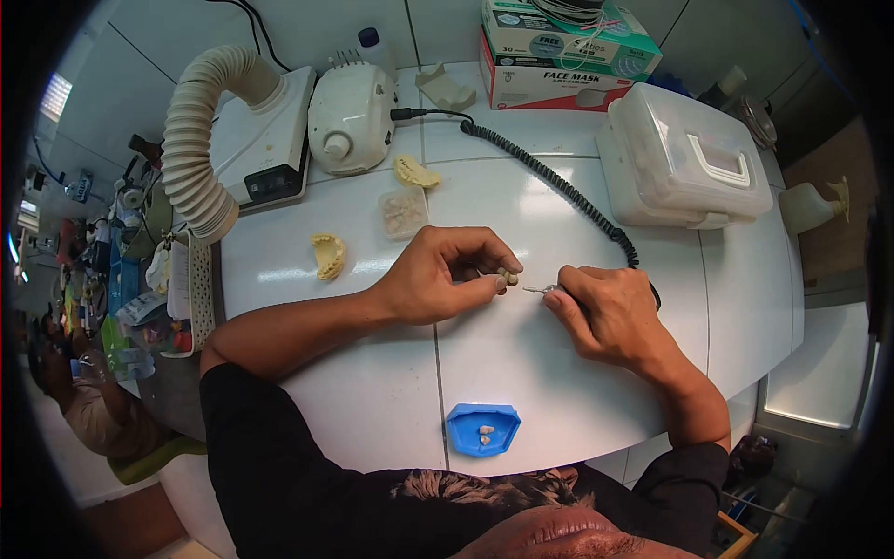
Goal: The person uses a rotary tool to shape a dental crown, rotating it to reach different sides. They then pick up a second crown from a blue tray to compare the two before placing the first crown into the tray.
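Between the thumb and fingers of my left hand [438, 275] is a small piece of yellowish dental crowns [507, 277], pinched at its edge. My right hand [610, 312] is closed around a dental handpiece, whose thin metal bur [535, 290] points left at the crowns with a small gap between. Most of the handpiece body is hidden by my fingers. A black coiled cord [559, 179] runs from behind my right hand up to the white micromotor control unit [351, 121]. Nearer my body, a blue tray [458, 438] holds a few small tooth-coloured pieces.
Two yellow dental casts [328, 256] and a clear box [402, 214] lie beyond my left forearm. A ribbed suction hose [191, 140] arches at the left. Face mask boxes [559, 84] and a white plastic case [684, 158] stand at the back. Another person [102, 401] sits far left.
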{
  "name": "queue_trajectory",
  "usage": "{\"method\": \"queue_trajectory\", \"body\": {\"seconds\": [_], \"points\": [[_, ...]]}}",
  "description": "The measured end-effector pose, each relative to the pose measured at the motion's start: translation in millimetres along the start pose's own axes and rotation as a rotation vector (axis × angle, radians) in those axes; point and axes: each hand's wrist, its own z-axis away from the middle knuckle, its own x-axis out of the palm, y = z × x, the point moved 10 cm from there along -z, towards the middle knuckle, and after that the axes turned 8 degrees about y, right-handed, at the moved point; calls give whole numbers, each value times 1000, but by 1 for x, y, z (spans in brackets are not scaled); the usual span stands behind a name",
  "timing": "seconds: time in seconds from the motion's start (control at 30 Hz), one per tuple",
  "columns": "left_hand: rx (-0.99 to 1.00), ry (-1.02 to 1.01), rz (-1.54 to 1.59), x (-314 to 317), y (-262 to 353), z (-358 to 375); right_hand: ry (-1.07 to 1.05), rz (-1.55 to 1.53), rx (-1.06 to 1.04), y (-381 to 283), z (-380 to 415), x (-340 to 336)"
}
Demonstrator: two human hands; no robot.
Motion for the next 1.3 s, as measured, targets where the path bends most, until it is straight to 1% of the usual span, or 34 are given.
{"method": "queue_trajectory", "body": {"seconds": [0.3,0.4,0.6,0.7,0.8,0.9,1.0,1.1,1.2,1.3], "points": [[-105,-5,147,3,-6,-2,-3,2,12,3,2,1],[-94,-33,58,5,-1,-2,-7,6,6,2,2,1],[-79,-55,-10,6,-3,-2,-1,7,-2,3,2,2],[-104,-7,98,6,-4,-1,34,16,-17,1,3,2],[-139,-24,65,6,-4,-1,70,25,-39,-2,2,1],[-99,-49,-14,6,-4,-1,95,23,-38,-2,2,0],[-100,-61,-39,7,-6,0,94,23,-32,0,3,1],[-13,-41,-92,6,-2,0,88,27,-31,1,3,2],[-11,-42,-122,5,3,-1,88,29,-36,0,2,2],[-9,-20,-87,6,5,-1,85,26,-37,0,3,2]]}}
